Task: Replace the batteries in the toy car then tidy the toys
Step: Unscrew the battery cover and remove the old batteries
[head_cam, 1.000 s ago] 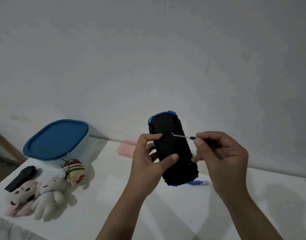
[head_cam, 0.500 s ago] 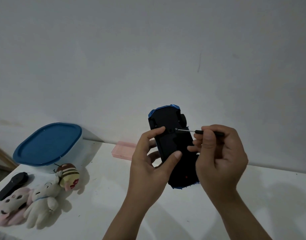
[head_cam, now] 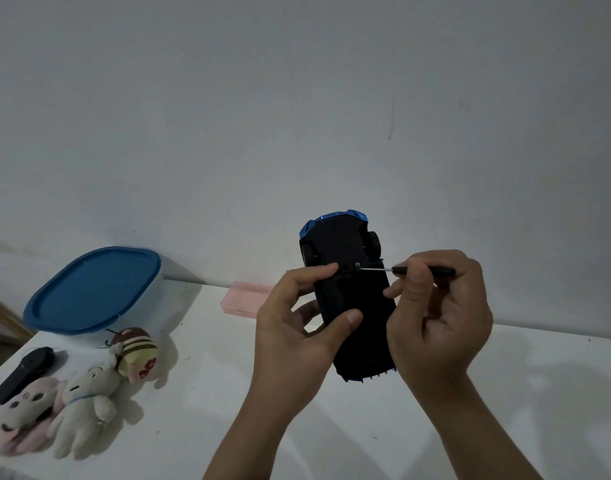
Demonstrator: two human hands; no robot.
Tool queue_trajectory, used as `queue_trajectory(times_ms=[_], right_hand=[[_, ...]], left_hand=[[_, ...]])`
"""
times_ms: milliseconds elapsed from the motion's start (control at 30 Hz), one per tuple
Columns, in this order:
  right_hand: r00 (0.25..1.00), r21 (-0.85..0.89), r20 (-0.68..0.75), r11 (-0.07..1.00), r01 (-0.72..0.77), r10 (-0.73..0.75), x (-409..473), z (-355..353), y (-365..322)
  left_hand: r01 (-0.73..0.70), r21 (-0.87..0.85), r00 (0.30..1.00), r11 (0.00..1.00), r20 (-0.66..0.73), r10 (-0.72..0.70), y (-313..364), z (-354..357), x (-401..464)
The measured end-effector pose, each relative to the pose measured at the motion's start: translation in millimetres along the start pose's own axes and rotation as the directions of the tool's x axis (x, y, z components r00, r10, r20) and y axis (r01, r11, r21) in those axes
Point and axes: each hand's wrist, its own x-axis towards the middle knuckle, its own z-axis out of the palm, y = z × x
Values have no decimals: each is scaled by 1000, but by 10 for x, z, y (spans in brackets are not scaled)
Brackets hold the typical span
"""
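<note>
The toy car (head_cam: 352, 299) is seen with a matt black plastic underside and glossy blue edges, the screwdriver (head_cam: 401, 270) with a thin shiny metal shaft, and the plush toys (head_cam: 86, 407) with soft fuzzy cloth.

Since one second ago, the right hand (head_cam: 435, 313) has turned from a fingertip pinch to a closed grip round the black-handled slim metal screwdriver (head_cam: 406, 269). The shaft, formerly slanting down toward the hand, now lies nearly level, its tip on the screw in the black underside of the blue plastic toy car (head_cam: 349, 299). The small blue-and-white cylindrical item formerly visible below the car's lower end is now out of sight.
</note>
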Motion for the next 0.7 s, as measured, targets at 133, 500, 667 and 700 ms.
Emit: queue_trajectory(times_ms=[133, 500, 667, 700], right_hand=[[1000, -9, -4, 1000, -4, 4, 1, 10, 2], [1000, -52, 29, 999, -1, 2, -20, 35, 27], [995, -86, 82, 994, 72, -65, -4, 36, 35], [992, -99, 103, 991, 89, -79, 8, 39, 33]], left_hand=[[13, -9, 1000, 1000, -2, -13, -9, -2, 4], [22, -13, 1000, 1000, 2, -22, 23, -3, 0], [6, 16, 1000, 1000, -9, -6, 23, 18, 0], [1, 26, 1000, 1000, -15, -1, 22, 22, 1]])
